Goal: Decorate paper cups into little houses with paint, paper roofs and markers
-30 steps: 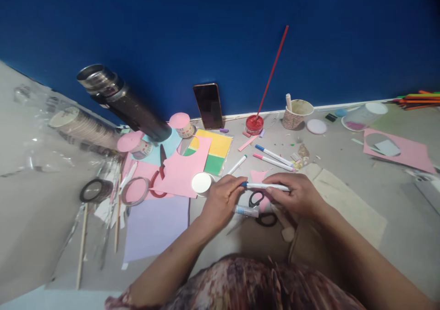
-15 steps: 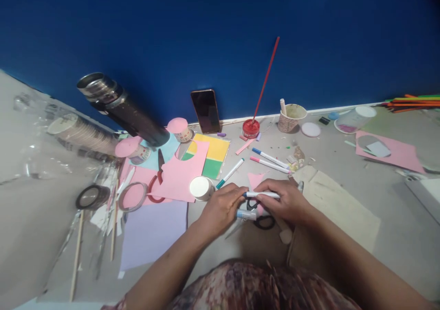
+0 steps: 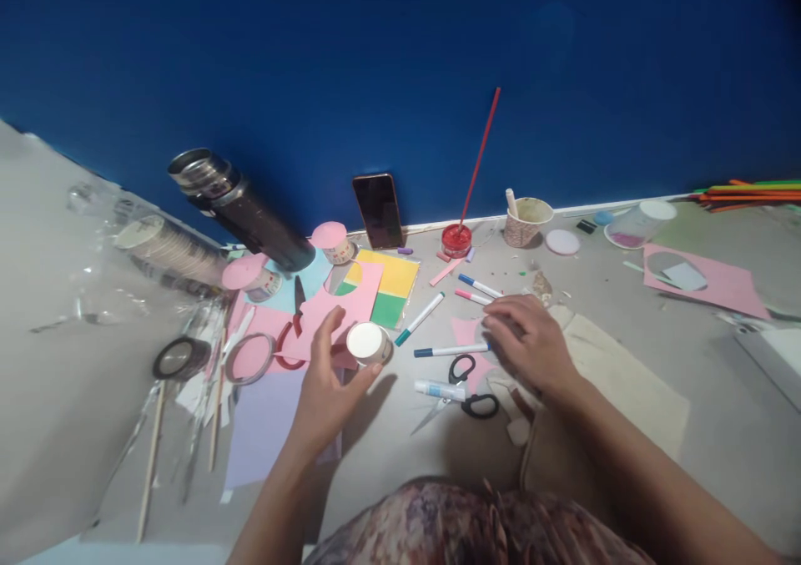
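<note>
My left hand (image 3: 329, 381) is open, thumb and fingers spread around the near left side of a small white paper cup (image 3: 366, 343); I cannot tell whether it touches. The fingers of my right hand (image 3: 529, 344) are curled at the right end of a white marker with a dark blue cap (image 3: 447, 350), that end partly hidden under them. Below the marker lie black-handled scissors (image 3: 463, 370) and a glue stick (image 3: 440, 390) across their blades. Pink paper scraps (image 3: 481, 373) sit beneath the scissors. Beyond are a green-capped marker (image 3: 420, 319) and a blue-capped marker (image 3: 480, 285).
A black flask (image 3: 250, 214), two pink-topped cups (image 3: 333, 243) and a stack of paper cups (image 3: 175, 252) stand at left. A phone (image 3: 378, 211) leans on the blue wall. Red paint (image 3: 456, 239) holds a stick. Tape rolls (image 3: 181, 358) and purple paper (image 3: 263, 431) lie nearer.
My left hand has left the marker and moved left to the white cup, opening. The marker has shifted slightly left and down, with my right hand at its end.
</note>
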{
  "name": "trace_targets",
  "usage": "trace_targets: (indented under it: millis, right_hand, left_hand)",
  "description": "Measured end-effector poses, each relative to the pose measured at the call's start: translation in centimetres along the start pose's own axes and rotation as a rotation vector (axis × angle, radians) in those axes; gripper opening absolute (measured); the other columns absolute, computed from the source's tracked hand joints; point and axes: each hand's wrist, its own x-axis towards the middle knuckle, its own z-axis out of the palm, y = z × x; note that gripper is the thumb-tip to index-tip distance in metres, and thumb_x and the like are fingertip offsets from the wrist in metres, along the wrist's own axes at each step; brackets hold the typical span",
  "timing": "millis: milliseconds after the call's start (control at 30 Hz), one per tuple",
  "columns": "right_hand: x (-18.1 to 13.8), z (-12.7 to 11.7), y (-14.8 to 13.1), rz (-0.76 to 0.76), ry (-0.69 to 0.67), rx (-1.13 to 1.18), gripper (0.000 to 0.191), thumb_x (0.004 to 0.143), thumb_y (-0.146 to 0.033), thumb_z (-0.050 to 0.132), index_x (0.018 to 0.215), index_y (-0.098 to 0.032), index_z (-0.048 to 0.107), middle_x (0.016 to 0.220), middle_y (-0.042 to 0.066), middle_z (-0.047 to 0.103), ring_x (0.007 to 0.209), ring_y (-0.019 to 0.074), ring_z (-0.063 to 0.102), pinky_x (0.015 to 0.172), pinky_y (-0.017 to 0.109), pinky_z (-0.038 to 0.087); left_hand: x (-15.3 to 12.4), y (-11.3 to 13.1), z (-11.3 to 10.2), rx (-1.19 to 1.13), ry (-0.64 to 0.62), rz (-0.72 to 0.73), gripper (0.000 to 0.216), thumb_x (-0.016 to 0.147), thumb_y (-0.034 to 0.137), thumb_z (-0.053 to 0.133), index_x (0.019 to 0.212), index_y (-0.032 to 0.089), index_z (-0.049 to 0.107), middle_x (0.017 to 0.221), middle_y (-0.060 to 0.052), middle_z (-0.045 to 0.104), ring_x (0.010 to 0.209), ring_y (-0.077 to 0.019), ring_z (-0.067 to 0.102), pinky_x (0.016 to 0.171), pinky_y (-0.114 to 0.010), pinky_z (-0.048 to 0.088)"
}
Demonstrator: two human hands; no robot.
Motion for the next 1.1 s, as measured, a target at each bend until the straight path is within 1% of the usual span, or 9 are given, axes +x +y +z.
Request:
trace_targets:
  millis: [67, 200, 300, 433, 600, 767, 867, 967, 1100]
  right_hand:
    - [0.4, -0.6, 1.1, 0.050, 0.019, -0.139, 0.015, 0.097, -0.031, 0.061, 0.098, -0.022, 0.074, 0.102, 0.010, 0.078, 0.100, 0.0300, 0.067, 0.094, 0.045, 0.050]
    - [0.7, -0.9, 2.5, 0.140, -0.142, -0.417, 0.017, 0.095, -0.025, 0.062, 0.100, -0.017, 0.076, 0.100, 0.015, 0.075, 0.102, 0.0351, 0.062, 0.092, 0.046, 0.047]
    - [0.8, -0.7, 2.4, 0.164, -0.201, -0.465, 0.015, 0.094, -0.023, 0.063, 0.096, -0.017, 0.076, 0.096, 0.017, 0.071, 0.100, 0.0361, 0.061, 0.086, 0.044, 0.046]
    - [0.9, -0.5, 1.9, 0.186, -0.199, -0.418, 0.010, 0.090, -0.019, 0.065, 0.085, -0.017, 0.073, 0.090, 0.016, 0.068, 0.097, 0.0345, 0.059, 0.086, 0.043, 0.044]
    - [1.0, -0.6, 1.1, 0.242, -0.143, -0.206, 0.010, 0.089, -0.026, 0.065, 0.083, -0.019, 0.069, 0.091, 0.014, 0.070, 0.096, 0.0319, 0.060, 0.089, 0.043, 0.044]
    - [1.0, -1.0, 0.5, 0.400, -0.030, 0.160, 0.023, 0.090, -0.042, 0.063, 0.091, -0.020, 0.072, 0.082, 0.005, 0.073, 0.074, 0.0223, 0.062, 0.069, 0.034, 0.046]
    - [0.9, -1.1, 0.7, 0.508, 0.072, 0.396, 0.029, 0.086, -0.048, 0.071, 0.088, -0.020, 0.074, 0.072, 0.002, 0.071, 0.059, 0.0161, 0.054, 0.055, 0.028, 0.041]
    - [1.2, -1.1, 1.1, 0.599, 0.198, 0.623, 0.032, 0.080, -0.051, 0.079, 0.086, -0.020, 0.075, 0.068, 0.001, 0.068, 0.052, 0.0110, 0.046, 0.047, 0.024, 0.034]
    - [1.9, -1.4, 1.3, 0.660, 0.311, 0.926, 0.040, 0.065, -0.052, 0.091, 0.078, -0.022, 0.069, 0.062, -0.003, 0.059, 0.053, 0.0083, 0.045, 0.045, 0.019, 0.033]
  left_hand:
    - [-0.2, -0.7, 0.8, -0.083, -0.019, -0.061, 0.083, 0.084, 0.036, 0.078, 0.158, 0.030, 0.040, 0.163, -0.015, 0.046, 0.147, -0.0344, 0.047, 0.112, -0.052, 0.048]
    - [-0.2, -0.9, 2.0, -0.080, 0.029, -0.108, 0.072, 0.082, 0.039, 0.079, 0.148, 0.025, 0.054, 0.151, -0.016, 0.057, 0.133, -0.0323, 0.059, 0.097, -0.043, 0.055]
    - [0.0, -0.8, 2.3, -0.070, 0.075, -0.103, 0.062, 0.080, 0.041, 0.079, 0.137, 0.022, 0.064, 0.140, -0.015, 0.063, 0.126, -0.0307, 0.063, 0.095, -0.042, 0.056]
    - [0.0, -0.5, 2.3, -0.086, 0.099, -0.120, 0.063, 0.078, 0.044, 0.080, 0.135, 0.021, 0.066, 0.136, -0.014, 0.067, 0.121, -0.0305, 0.065, 0.099, -0.045, 0.056]
    - [-0.5, 0.4, 2.2, -0.218, 0.079, -0.084, 0.061, 0.077, 0.042, 0.082, 0.132, 0.021, 0.066, 0.133, -0.012, 0.070, 0.122, -0.0298, 0.066, 0.105, -0.046, 0.053]
    - [1.2, 1.5, 1.8, -0.359, 0.104, -0.021, 0.065, 0.074, 0.044, 0.084, 0.131, 0.018, 0.065, 0.124, -0.011, 0.073, 0.117, -0.0300, 0.069, 0.102, -0.044, 0.055]
    - [3.8, 2.1, 2.2, -0.252, 0.143, 0.035, 0.058, 0.076, 0.040, 0.081, 0.127, 0.018, 0.067, 0.125, -0.011, 0.073, 0.115, -0.0292, 0.068, 0.103, -0.044, 0.054]
    - [5.9, 2.4, 3.7, -0.057, 0.166, 0.158, 0.053, 0.077, 0.031, 0.077, 0.128, 0.021, 0.066, 0.133, -0.011, 0.069, 0.123, -0.0307, 0.063, 0.108, -0.047, 0.050]
    - [5.9, 2.4, 6.5, 0.041, -0.014, 0.178, 0.050, 0.078, 0.030, 0.077, 0.126, 0.021, 0.067, 0.130, -0.014, 0.069, 0.125, -0.0338, 0.061, 0.110, -0.051, 0.047]
